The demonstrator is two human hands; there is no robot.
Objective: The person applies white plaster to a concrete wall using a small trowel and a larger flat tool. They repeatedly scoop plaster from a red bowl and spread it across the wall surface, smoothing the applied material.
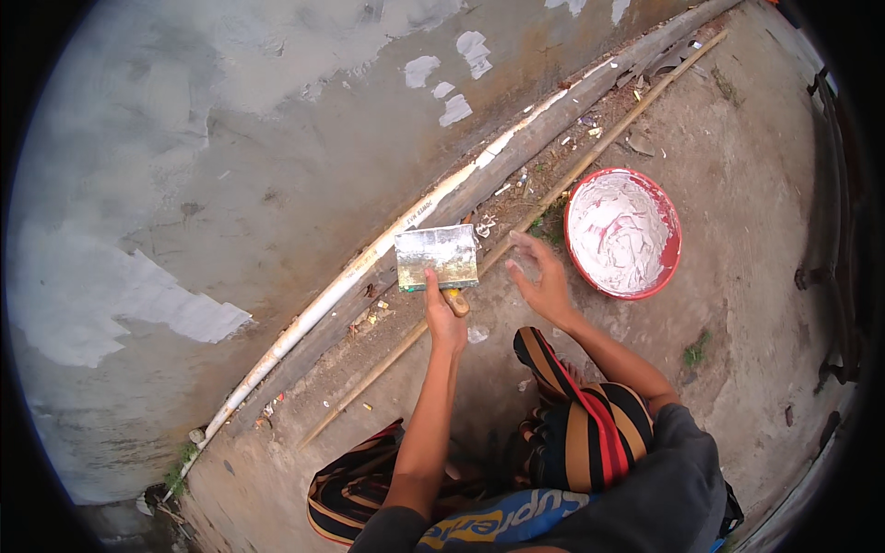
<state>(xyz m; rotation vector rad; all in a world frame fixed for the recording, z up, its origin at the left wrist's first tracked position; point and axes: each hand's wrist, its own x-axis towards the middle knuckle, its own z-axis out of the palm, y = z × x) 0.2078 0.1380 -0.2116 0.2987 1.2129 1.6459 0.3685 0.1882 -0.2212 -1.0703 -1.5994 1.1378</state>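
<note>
My left hand (444, 321) is closed around a wide putty knife (437, 253). Its rectangular metal blade is smeared with white and faces up, and a yellow and wooden handle end shows beside my fingers. To the right, my right hand (544, 281) is raised with thumb and fingers apart, holding nothing; whitish residue marks its fingertips. Just beyond that hand stands a red basin (676, 241), coated inside with thick white paste (618, 230). Ahead and to the left rises a grey wall (304, 175) bearing white patches.
A white pipe (346, 276) runs along the wall's foot. Parallel to it, a long bamboo pole (608, 138) lies on the dirty concrete ground (737, 230), with small litter between them. My bent legs in striped trousers (590, 433) are close below the hands. A dark bar-like object (834, 230) stands far right.
</note>
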